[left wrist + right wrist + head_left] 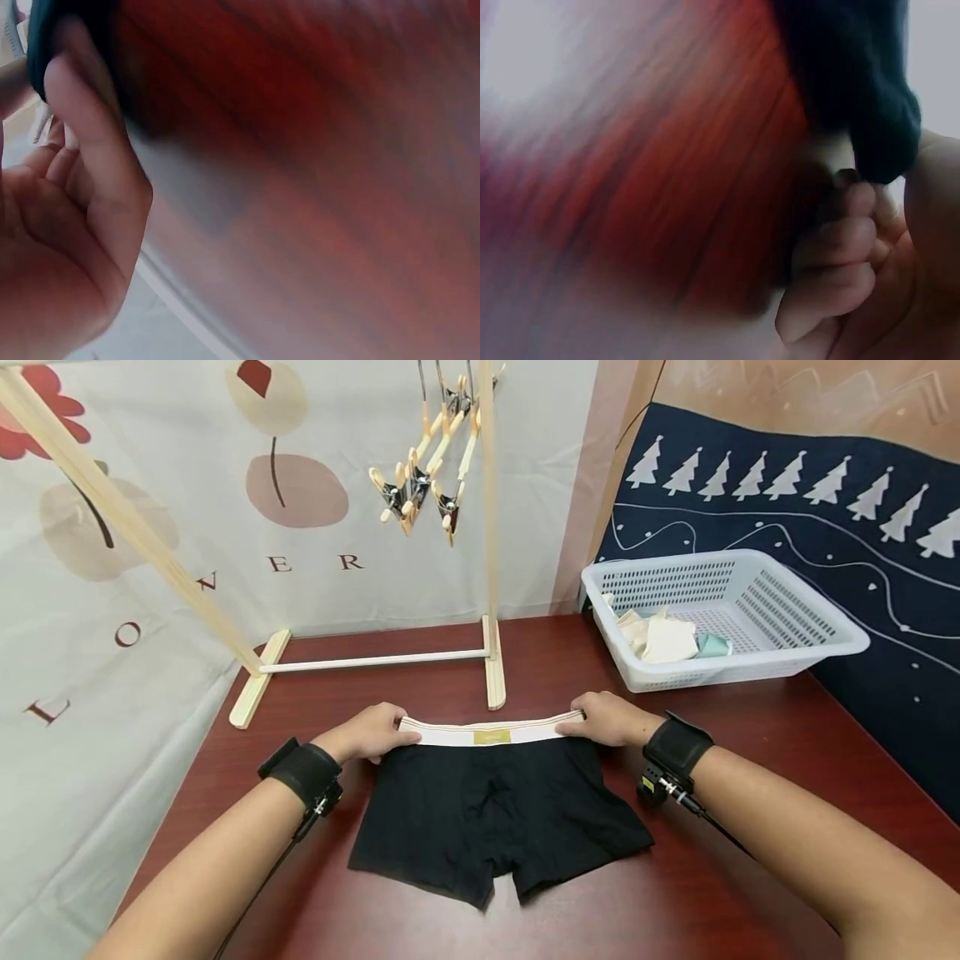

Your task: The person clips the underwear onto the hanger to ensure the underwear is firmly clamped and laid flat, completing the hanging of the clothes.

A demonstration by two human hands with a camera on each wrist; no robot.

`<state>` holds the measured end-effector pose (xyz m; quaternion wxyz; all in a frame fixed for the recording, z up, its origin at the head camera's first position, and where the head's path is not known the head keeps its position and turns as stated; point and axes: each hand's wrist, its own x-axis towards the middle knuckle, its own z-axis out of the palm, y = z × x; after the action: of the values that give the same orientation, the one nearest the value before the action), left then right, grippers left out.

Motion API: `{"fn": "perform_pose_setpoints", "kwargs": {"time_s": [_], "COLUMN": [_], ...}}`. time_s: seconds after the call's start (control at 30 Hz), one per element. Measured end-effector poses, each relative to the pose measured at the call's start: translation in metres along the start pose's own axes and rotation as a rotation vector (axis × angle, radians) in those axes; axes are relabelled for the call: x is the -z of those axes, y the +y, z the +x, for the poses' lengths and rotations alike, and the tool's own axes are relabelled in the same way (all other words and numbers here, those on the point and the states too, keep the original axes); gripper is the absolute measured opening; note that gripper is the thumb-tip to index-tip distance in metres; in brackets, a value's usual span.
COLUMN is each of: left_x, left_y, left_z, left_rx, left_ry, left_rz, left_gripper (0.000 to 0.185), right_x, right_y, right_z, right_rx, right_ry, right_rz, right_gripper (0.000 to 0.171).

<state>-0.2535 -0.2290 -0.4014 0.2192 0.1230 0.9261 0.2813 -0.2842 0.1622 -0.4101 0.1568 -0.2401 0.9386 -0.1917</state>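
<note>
A pair of black boxer briefs (495,810) with a white waistband and a gold label is spread out between both hands in the head view, legs toward the person. My left hand (371,732) pinches the left end of the waistband, thumb on top. At the other end, my right hand (611,718) grips the waistband the same way. In the left wrist view, part of the dark fabric (71,30) shows beside the left hand (75,202). The right wrist view shows dark cloth (855,82) above the curled fingers of the right hand (840,262).
A wooden rack (491,677) with a white lower bar stands at the back of the red-brown table (555,652). Several clips (412,485) hang from it. A white basket (750,664) with small pale and green cloths sits at the back right.
</note>
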Motion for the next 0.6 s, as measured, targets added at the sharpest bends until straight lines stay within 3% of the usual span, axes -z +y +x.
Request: {"fn": "perform_pose_setpoints", "kwargs": {"time_s": [0.13, 0.3, 0.6], "left_x": [0.0041, 0.0063, 0.0033], "left_y": [0.0004, 0.0012, 0.0024], "left_z": [-0.0013, -0.0006, 0.0011], "left_rx": [0.074, 0.146, 0.154], "left_ry": [0.014, 0.006, -0.005], "left_rz": [0.058, 0.075, 0.064], "left_gripper": [0.043, 0.045, 0.042], "right_x": [0.0023, 0.0044, 0.0045], "right_y": [0.002, 0.001, -0.0007], "right_z": [-0.0041, -0.004, -0.0043], "right_rx": [-0.057, -0.106, -0.158], "right_ry": [0.012, -0.02, -0.079], "right_rz": [0.0, 0.003, 0.043], "right_gripper": [0.045, 0.047, 0.047]}}
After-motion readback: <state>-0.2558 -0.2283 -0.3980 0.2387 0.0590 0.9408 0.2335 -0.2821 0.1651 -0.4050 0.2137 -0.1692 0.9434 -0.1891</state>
